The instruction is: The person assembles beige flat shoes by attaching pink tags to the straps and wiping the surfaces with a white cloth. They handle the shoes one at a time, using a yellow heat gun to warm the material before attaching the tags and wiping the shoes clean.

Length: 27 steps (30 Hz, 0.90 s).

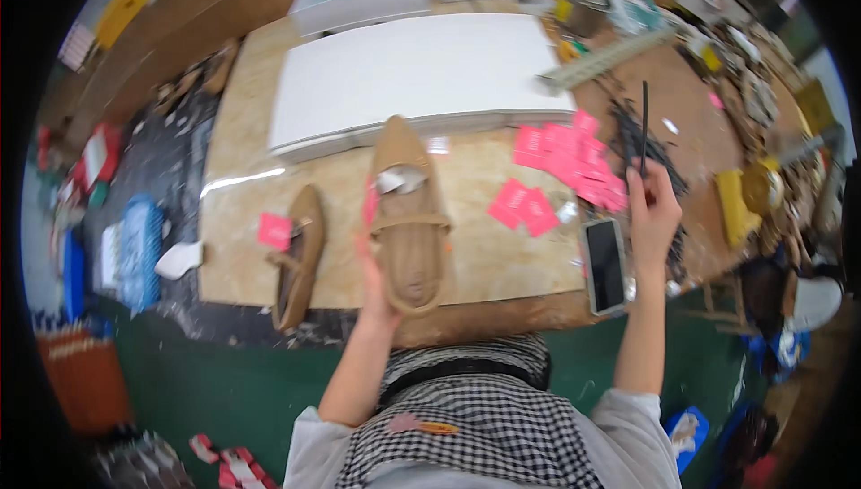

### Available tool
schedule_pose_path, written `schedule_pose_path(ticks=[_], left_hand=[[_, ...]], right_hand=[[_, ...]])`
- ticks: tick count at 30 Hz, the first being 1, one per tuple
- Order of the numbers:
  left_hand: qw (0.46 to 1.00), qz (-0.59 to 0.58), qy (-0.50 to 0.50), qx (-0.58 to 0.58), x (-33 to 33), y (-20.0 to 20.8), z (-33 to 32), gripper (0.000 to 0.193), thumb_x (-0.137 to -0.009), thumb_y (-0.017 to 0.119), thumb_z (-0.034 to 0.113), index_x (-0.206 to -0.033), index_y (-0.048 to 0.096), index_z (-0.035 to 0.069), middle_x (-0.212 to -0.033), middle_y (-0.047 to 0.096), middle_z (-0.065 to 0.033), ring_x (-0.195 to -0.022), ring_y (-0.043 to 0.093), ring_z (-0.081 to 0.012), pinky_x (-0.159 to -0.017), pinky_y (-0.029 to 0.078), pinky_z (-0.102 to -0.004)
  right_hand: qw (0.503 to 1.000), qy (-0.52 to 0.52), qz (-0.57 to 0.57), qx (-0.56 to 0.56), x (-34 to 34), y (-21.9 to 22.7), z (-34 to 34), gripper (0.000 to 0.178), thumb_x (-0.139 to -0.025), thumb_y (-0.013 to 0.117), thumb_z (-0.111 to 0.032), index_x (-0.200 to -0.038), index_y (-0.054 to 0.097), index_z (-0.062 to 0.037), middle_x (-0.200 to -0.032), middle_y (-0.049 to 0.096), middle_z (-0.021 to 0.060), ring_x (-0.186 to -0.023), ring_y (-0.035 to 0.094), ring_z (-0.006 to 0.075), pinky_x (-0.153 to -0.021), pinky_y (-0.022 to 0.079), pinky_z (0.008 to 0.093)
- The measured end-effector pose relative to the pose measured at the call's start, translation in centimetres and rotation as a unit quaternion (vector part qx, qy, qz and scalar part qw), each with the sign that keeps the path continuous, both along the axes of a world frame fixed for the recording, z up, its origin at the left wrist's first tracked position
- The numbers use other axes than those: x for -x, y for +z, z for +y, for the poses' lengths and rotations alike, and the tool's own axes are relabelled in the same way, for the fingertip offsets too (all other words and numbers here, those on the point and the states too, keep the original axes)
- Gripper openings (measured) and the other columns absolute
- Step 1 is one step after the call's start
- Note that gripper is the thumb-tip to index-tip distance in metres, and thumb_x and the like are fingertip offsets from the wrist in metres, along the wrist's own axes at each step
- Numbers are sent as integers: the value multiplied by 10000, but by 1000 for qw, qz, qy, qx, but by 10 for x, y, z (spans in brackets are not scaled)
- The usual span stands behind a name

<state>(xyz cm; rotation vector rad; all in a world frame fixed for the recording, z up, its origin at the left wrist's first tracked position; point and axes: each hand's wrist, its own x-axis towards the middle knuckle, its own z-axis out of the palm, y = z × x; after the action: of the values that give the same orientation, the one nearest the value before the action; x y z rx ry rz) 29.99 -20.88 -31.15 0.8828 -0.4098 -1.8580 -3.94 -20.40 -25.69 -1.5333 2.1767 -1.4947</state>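
My left hand (376, 287) grips a tan pointed flat shoe (409, 220) by its side near the heel. The shoe has a strap across the opening, and white stuffing shows inside it toward the toe. Between the fingertips of my right hand (656, 206) a thin black strip (644, 126) is pinched, pointing upward. Beside that hand lies a loose bunch of similar black strips (628, 135). A matching tan shoe (303, 260) rests on its side on the table to the left, with a pink tag (274, 231) at its strap.
White flat box (417, 67) spans the far side of the table. Pink tags (574, 159) are piled right of centre. A phone (604, 266) lies near the right front edge. A ruler-like bar (610, 58) and clutter sit at the far right. A blue basket (141, 251) stands left.
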Motion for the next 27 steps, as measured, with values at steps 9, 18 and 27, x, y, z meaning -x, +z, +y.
schedule_pose_path(ticks=[9,18,27], left_hand=[[957,-234,131,108,-29,-31,-5,881,-963,157,714,-1406,434,5,-1314,568,-132,-1171,567,-229,-1019,440,-353],[928,-312,61,194,-31,-33,8,823,-994,166,662,-1395,441,-2,-1332,560,-127,-1206,550,-233,-1043,420,-366],[939,-250,67,227,4,-6,27,852,-967,171,703,-1425,408,25,-1362,534,-134,-1255,525,-249,-1073,403,-376]], right_hand=[[854,437,-108,-262,-164,23,50,324,-943,586,-118,-1253,632,-33,-563,480,23,-495,434,94,-486,377,271],[876,393,-198,-196,-189,20,7,263,-956,556,-136,-1153,662,0,-550,467,128,-460,435,194,-477,346,325],[961,273,10,-38,-224,14,0,202,-926,600,-144,-1059,681,-17,-548,558,132,-465,551,252,-478,428,378]])
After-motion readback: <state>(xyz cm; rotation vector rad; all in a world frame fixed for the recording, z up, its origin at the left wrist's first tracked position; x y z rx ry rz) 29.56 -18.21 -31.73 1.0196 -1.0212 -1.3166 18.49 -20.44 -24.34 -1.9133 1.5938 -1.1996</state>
